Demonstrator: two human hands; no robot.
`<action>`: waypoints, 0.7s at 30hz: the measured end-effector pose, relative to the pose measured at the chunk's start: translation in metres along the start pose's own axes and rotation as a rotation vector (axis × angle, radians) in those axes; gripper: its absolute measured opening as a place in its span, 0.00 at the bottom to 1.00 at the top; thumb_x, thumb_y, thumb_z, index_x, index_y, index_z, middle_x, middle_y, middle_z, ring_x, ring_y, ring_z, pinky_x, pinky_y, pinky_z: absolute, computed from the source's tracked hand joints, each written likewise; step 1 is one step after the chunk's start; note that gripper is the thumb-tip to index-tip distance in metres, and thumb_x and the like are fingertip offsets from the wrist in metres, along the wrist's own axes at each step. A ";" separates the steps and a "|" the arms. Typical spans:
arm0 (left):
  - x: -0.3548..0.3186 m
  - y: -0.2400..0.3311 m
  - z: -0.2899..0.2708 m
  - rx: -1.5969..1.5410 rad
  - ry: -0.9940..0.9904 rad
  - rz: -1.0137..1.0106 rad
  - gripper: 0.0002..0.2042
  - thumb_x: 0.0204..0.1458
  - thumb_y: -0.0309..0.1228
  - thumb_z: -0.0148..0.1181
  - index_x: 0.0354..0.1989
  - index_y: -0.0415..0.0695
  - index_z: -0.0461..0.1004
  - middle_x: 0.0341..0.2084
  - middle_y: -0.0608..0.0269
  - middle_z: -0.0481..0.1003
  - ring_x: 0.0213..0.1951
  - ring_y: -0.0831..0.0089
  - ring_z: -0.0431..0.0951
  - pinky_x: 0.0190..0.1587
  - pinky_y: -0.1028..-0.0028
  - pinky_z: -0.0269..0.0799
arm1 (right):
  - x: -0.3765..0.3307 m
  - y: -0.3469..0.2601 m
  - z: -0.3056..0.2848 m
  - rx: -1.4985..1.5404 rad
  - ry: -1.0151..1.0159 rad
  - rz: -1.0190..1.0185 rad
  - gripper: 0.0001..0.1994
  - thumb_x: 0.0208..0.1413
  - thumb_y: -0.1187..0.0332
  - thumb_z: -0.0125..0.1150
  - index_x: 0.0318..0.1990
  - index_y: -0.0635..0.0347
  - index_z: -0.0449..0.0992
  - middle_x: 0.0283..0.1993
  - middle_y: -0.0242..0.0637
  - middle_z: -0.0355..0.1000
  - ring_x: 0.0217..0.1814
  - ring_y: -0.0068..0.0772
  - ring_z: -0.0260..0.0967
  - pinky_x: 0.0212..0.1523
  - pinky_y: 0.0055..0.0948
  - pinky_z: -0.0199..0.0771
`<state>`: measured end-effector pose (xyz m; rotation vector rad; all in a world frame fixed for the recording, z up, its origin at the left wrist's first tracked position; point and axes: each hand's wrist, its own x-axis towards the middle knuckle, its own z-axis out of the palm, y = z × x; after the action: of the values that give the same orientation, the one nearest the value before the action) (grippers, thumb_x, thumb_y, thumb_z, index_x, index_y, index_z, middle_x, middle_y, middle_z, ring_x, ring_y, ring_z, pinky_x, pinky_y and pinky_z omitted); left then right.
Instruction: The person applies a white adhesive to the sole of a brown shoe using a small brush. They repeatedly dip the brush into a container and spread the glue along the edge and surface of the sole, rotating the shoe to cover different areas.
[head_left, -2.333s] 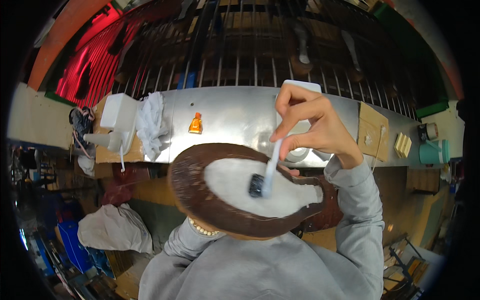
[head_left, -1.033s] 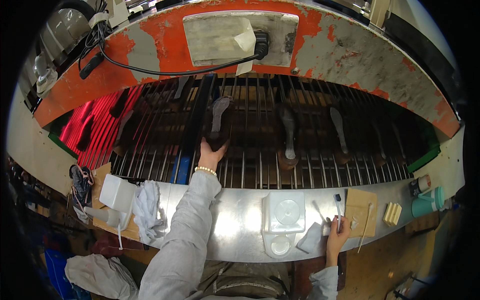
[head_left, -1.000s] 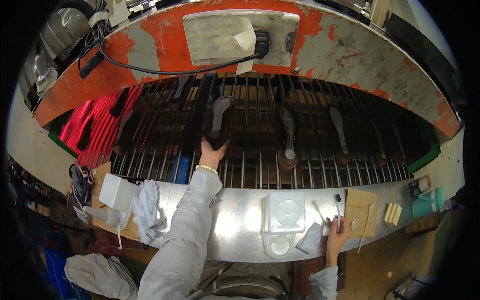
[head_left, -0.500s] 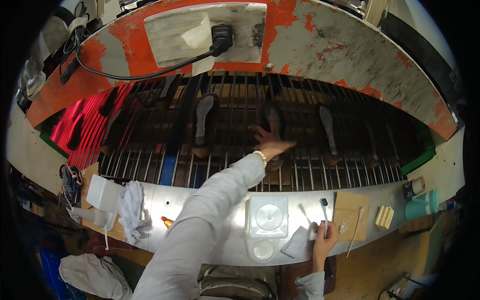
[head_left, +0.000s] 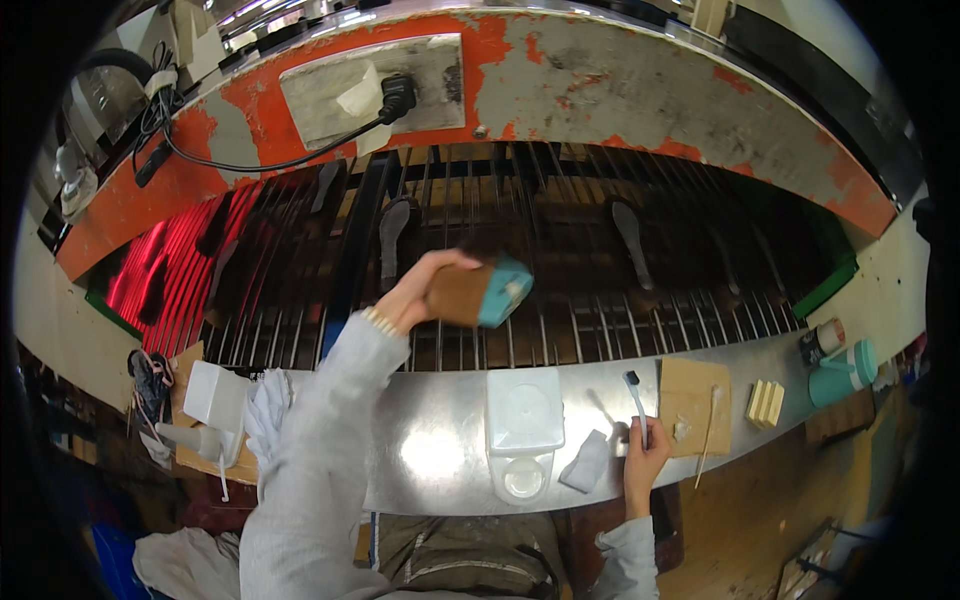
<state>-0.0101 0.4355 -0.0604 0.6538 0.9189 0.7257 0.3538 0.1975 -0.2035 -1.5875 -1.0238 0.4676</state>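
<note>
Above the metal rods (head_left: 545, 345), my left hand (head_left: 420, 285) grips a brown shoe (head_left: 458, 296) on a teal last (head_left: 507, 292). The shoe's far end is blurred and partly hidden. Over the steel ledge, my right hand (head_left: 648, 462) holds a toothbrush (head_left: 639, 405) upright, its dark bristles at the top. A grey folded pad (head_left: 583, 462) lies just left of that hand. Several other shoes rest sole up on the rods, among them one behind my left hand (head_left: 393, 235) and one farther right (head_left: 632, 240).
A white plastic container (head_left: 526, 410) stands mid-ledge. To the right are cardboard (head_left: 690, 390) with a thin stick, pale blocks (head_left: 765, 403) and a teal bottle (head_left: 842, 375). White cloth (head_left: 268, 410) lies left. An orange-grey machine panel (head_left: 640, 85) spans above; red light glows at left.
My left hand, earlier spread over a shoe on the rods, has picked the shoe up and moved left and nearer. My right hand keeps the toothbrush. The view has shifted slightly.
</note>
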 end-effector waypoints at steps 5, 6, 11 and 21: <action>-0.135 -0.062 0.028 -0.652 -0.431 0.582 0.41 0.58 0.55 0.56 0.74 0.44 0.51 0.65 0.51 0.61 0.67 0.54 0.63 0.72 0.56 0.55 | 0.001 0.009 0.002 0.067 0.002 0.012 0.06 0.61 0.72 0.61 0.35 0.66 0.76 0.27 0.27 0.68 0.28 0.16 0.60 0.28 0.20 0.60; -0.148 -0.072 0.034 -0.619 -0.380 0.549 0.43 0.58 0.58 0.55 0.75 0.45 0.49 0.66 0.52 0.61 0.67 0.50 0.62 0.72 0.52 0.53 | 0.001 0.011 0.002 0.048 0.017 -0.004 0.06 0.61 0.72 0.61 0.35 0.66 0.76 0.27 0.27 0.68 0.28 0.16 0.60 0.28 0.20 0.60; -0.186 -0.127 0.054 -1.067 -0.839 0.451 0.46 0.53 0.66 0.53 0.75 0.54 0.50 0.65 0.55 0.62 0.65 0.42 0.61 0.66 0.34 0.52 | 0.003 0.017 -0.003 0.000 -0.033 -0.046 0.07 0.63 0.70 0.61 0.37 0.66 0.77 0.28 0.26 0.68 0.29 0.16 0.60 0.28 0.21 0.60; -0.298 -0.122 0.037 -0.469 0.054 0.883 0.52 0.54 0.66 0.55 0.75 0.41 0.41 0.70 0.44 0.52 0.51 0.44 0.76 0.44 0.50 0.80 | -0.022 -0.081 -0.032 -0.093 -0.394 -0.187 0.07 0.57 0.73 0.65 0.41 0.62 0.84 0.30 0.30 0.73 0.32 0.23 0.64 0.35 0.24 0.61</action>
<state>-0.0673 0.1221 0.0016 0.6044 0.4398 1.6911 0.3367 0.1604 -0.1239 -1.4940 -1.4966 0.6257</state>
